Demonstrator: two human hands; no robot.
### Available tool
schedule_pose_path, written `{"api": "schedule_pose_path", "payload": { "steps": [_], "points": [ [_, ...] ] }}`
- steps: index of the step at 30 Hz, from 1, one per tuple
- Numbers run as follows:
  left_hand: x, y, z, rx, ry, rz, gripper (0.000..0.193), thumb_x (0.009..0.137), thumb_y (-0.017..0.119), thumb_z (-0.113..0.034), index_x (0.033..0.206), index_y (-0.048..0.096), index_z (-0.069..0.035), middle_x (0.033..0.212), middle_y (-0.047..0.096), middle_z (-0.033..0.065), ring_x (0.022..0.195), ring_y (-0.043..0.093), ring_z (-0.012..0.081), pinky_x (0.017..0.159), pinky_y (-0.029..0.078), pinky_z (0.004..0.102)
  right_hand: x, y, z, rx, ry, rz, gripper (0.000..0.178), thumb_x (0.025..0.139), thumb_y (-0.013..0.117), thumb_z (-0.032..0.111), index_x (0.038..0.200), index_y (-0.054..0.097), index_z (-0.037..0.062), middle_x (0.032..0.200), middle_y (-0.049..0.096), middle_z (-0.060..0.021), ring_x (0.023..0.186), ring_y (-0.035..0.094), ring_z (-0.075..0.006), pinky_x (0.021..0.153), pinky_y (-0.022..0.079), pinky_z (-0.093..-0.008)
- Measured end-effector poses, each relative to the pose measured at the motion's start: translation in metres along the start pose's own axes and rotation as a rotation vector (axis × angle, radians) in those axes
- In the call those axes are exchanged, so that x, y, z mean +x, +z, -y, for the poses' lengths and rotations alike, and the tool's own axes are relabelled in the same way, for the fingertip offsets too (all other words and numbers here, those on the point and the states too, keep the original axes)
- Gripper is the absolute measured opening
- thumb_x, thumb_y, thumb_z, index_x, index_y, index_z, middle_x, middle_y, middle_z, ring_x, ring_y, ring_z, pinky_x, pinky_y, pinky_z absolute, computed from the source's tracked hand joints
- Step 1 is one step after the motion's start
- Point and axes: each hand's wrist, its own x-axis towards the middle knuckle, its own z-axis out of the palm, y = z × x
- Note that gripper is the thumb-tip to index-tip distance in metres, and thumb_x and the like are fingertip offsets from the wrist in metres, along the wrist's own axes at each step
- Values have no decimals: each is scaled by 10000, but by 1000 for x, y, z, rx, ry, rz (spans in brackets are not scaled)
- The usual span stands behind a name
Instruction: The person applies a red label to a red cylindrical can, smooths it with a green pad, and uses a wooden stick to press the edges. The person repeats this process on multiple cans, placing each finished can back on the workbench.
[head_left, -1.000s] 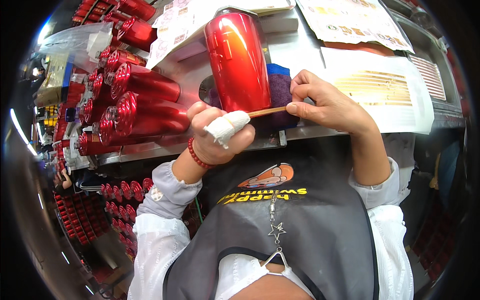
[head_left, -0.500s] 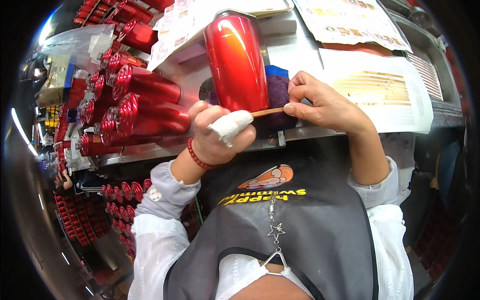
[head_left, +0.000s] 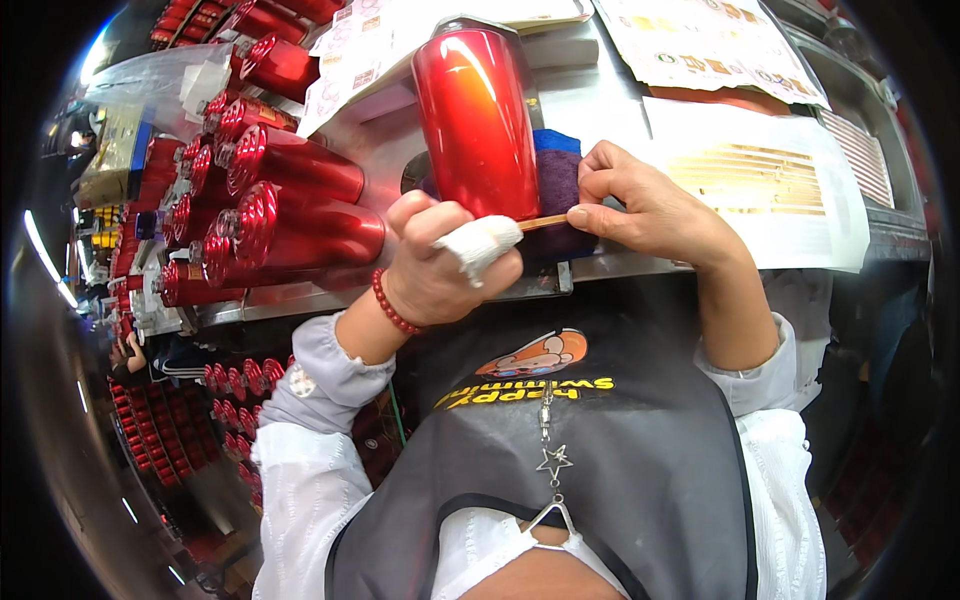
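- While the right hand (head_left: 650,212) pinches a narrow golden strip (head_left: 546,222) between thumb and forefinger, the left hand (head_left: 438,262) is curled, its hold hidden behind a white finger wrapping (head_left: 482,246), so I cannot tell its grip
- Strip at the red canister's (head_left: 475,120) near end, before purple cloth (head_left: 560,175)

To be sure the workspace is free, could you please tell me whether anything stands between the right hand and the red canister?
Nothing visible blocks the gap: the thin strip pinched by the right hand runs toward the red canister, with the purple cloth showing behind it.
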Motion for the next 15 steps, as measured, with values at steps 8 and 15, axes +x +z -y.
{"api": "schedule_pose_path", "payload": {
  "steps": [8,15],
  "points": [
    [-9,0,-2,106,-13,-58,259,612,742,-147,784,672,-327,1053,599,-90,994,448,234,892,393,453,0,2,3,-9,-44,-14,303,948,732,257,833,601,9,1016,475,-69,930,479,-200,853,434,-306],
    [-4,0,1,11,22,-2,298,615,764,-159,857,693,-318,1130,622,-97,1041,464,231,897,372,448,0,3,1,-49,-75,-33,292,946,733,234,824,599,6,1010,478,-68,922,485,-201,841,439,-313]
  ]
}}
